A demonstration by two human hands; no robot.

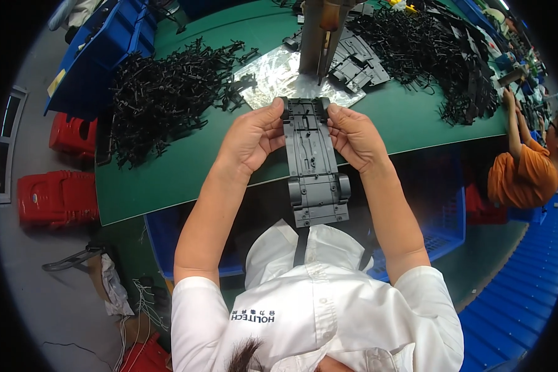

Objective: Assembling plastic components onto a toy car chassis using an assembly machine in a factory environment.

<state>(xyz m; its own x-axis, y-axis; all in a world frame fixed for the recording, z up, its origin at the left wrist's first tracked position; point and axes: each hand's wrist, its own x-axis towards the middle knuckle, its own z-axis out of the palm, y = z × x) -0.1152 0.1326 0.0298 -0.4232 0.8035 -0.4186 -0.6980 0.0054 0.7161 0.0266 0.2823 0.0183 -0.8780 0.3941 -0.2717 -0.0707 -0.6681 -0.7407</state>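
On the left, a heap of black parts (158,96) lay on the green bench (186,177), probably to stay within reach. The left hand (252,137) grasped the far left corner of the grey chassis plate (311,149), which spanned the bench's near edge. The right hand (358,137) grasped the opposite corner, seemingly for even support, leaving the upper face uncovered. Farther right sat another black pile (409,53).
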